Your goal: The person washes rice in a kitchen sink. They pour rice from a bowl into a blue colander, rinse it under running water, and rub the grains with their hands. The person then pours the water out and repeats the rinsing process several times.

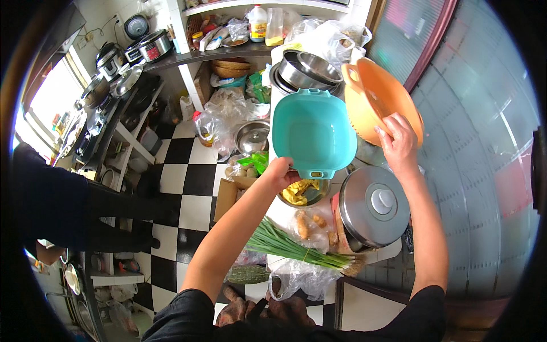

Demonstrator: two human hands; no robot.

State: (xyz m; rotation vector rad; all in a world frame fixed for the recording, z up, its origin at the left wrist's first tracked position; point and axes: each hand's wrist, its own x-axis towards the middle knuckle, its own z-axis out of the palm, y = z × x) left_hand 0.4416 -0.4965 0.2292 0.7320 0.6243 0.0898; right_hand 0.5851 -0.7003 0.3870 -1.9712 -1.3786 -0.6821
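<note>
My left hand grips the near-left rim of a teal plastic basin, which looks empty. An orange plastic basket with a handle is tilted on its side in my right hand, fingers on its rim. Behind the teal basin stand stacked stainless steel bowls. Partly under it is a metal bowl with something yellow in it. A large pot with a steel lid stands below my right hand. Nearer me lie a bundle of green onions and a plastic bag with ginger-like roots.
Another person in dark clothes stands at the left by the stove counter. Plastic bags, a lidded steel pan and a cardboard box are beside the white table. A tiled wall bounds the right.
</note>
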